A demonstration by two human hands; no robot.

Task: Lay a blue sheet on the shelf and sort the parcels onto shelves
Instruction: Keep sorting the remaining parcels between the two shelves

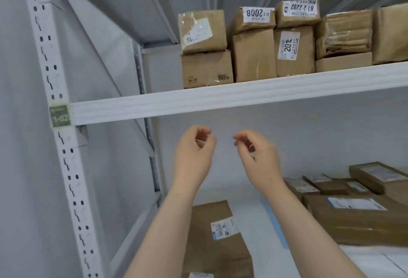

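Left hand (194, 154) and right hand (258, 156) hover under the shelf beam (220, 101), grips curled, empty. Sorting, I think; next grab the brown parcel (212, 213) below.

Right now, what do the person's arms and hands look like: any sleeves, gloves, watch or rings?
Both forearms are bare down to the frame's bottom edge; no sleeve shows. The left hand and the right hand are ungloved, and neither wrist carries a watch or band. No ring shows, though the fingers are slightly blurred.
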